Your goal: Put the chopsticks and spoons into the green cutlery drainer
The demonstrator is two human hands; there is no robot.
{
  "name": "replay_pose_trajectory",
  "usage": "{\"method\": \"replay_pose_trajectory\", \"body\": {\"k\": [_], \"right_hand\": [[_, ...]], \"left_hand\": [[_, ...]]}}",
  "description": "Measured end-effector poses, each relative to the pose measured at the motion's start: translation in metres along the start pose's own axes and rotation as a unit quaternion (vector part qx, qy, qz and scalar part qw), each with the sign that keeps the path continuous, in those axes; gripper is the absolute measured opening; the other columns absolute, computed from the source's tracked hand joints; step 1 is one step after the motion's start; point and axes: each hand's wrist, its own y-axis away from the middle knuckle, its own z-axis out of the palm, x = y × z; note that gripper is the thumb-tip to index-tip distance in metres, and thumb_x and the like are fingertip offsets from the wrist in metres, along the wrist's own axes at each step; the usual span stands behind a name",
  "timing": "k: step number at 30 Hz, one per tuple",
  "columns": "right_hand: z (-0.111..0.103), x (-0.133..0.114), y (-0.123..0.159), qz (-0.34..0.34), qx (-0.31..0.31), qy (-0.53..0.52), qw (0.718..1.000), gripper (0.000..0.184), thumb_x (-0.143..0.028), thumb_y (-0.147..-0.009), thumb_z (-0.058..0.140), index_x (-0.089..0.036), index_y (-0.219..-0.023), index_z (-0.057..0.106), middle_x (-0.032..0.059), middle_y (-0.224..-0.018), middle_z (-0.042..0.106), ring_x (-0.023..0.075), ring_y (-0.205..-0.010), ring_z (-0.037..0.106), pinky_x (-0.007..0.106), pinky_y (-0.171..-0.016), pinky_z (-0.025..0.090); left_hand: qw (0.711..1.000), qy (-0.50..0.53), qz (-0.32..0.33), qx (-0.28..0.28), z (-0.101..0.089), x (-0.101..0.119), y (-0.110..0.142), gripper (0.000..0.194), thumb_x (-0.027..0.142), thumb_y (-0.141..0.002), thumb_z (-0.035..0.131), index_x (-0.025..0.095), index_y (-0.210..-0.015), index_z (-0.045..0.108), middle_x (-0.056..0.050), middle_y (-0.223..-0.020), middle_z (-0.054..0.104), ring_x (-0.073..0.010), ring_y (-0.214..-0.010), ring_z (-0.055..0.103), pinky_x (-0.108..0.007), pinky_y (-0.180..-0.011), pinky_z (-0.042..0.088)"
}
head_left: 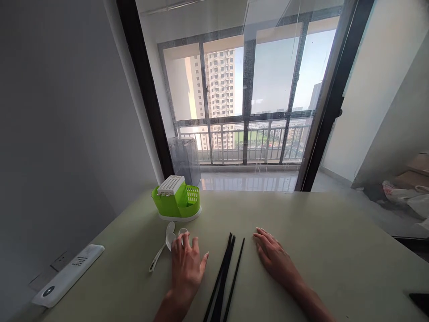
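Observation:
My left hand (187,264) hovers over or rests on the white spoons, palm down, with fingers bent and thumb spread apart. Its fingertips reach the bowl of one white spoon (183,231); whether they touch it I cannot tell, and the handle is hidden beneath the hand. Just left lie another spoon bowl (170,240) and a white spoon (158,258) with a dark-tipped handle. Palm down on the table, my right hand (273,255) is stretched out and holds nothing. Between both hands lie several black chopsticks (221,279), with a single chopstick (236,273) apart on their right.
A green cutlery caddy (167,206) with a white slotted top stands at the table's back left. Near the left edge lies a long white device (72,273). The pale green table (301,219) meets a glass door; a dark object (418,302) sits far right.

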Motion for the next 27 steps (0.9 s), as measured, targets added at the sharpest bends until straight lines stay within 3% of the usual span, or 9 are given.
{"method": "replay_pose_trajectory", "body": {"k": [6, 10, 15, 19, 27], "right_hand": [[0.003, 0.001, 0.001, -0.002, 0.016, -0.004, 1.0, 0.044, -0.03, -0.098, 0.039, -0.022, -0.134, 0.063, 0.0077, -0.155, 0.052, 0.024, -0.148, 0.042, 0.046, -0.12, 0.038], [0.004, 0.001, 0.001, 0.001, 0.022, -0.011, 1.0, 0.044, -0.03, -0.097, 0.04, -0.024, -0.133, 0.063, 0.0066, -0.154, 0.054, 0.0241, -0.147, 0.043, 0.047, -0.12, 0.039], [0.003, 0.001, 0.002, -0.002, 0.022, -0.01, 1.0, 0.044, -0.031, -0.098, 0.038, -0.022, -0.133, 0.064, 0.0077, -0.154, 0.053, 0.0248, -0.147, 0.043, 0.047, -0.12, 0.039], [0.002, 0.001, 0.003, -0.003, 0.025, -0.013, 1.0, 0.043, -0.033, -0.098, 0.04, -0.024, -0.132, 0.064, 0.007, -0.154, 0.054, 0.0248, -0.147, 0.043, 0.046, -0.119, 0.04], [-0.002, -0.002, 0.002, 0.003, 0.014, -0.01, 1.0, 0.043, -0.032, -0.098, 0.039, -0.023, -0.133, 0.063, 0.0075, -0.155, 0.053, 0.0246, -0.147, 0.043, 0.047, -0.119, 0.04]], "left_hand": [[0.998, -0.028, -0.037, 0.03, 0.021, -0.047, 0.009, 0.029, 0.014, -0.09, 0.056, 0.017, -0.116, 0.069, -0.017, -0.138, 0.057, -0.0333, -0.13, 0.053, -0.049, -0.112, 0.039], [0.994, -0.053, -0.069, 0.065, 0.031, -0.074, 0.006, 0.046, 0.031, -0.096, 0.056, 0.008, -0.135, 0.058, -0.023, -0.137, 0.057, -0.0351, -0.121, 0.058, -0.046, -0.105, 0.045], [0.993, -0.055, -0.097, 0.031, 0.038, -0.097, 0.002, 0.061, 0.051, -0.098, 0.05, 0.001, -0.132, 0.057, -0.025, -0.121, 0.064, -0.038, -0.114, 0.062, -0.046, -0.091, 0.051], [0.994, -0.032, -0.104, -0.003, 0.034, -0.098, 0.002, 0.052, 0.05, -0.099, 0.048, 0.007, -0.126, 0.062, -0.022, -0.116, 0.067, -0.0352, -0.109, 0.066, -0.043, -0.091, 0.051], [0.993, 0.001, -0.081, -0.091, 0.02, -0.078, 0.006, 0.037, 0.027, -0.107, 0.032, 0.015, -0.127, 0.06, -0.014, -0.118, 0.07, -0.0281, -0.096, 0.073, -0.035, -0.073, 0.053]]}}
